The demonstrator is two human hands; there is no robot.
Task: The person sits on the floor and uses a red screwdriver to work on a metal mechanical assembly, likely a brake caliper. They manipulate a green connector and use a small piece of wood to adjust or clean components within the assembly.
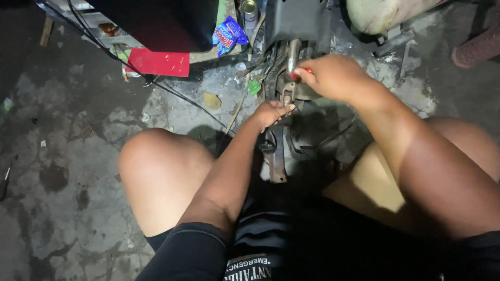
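I sit low on a stained concrete floor with my bare knees spread apart. Between them stands a greasy metal assembly (281,91) of rusty brackets and rods, part of a machine. My right hand (333,77) is closed around a red-handled tool (301,74) whose tip is pressed against the top of the assembly. Lower down, my left hand (272,113) pinches a small metal part of the same assembly. What lies under the fingers is hidden.
A red flat board (159,62) and a blue snack wrapper (229,34) lie at the back. A metal can (250,11) stands near them. Black cables (156,83) cross the floor. A pale rounded body (385,13) fills the back right.
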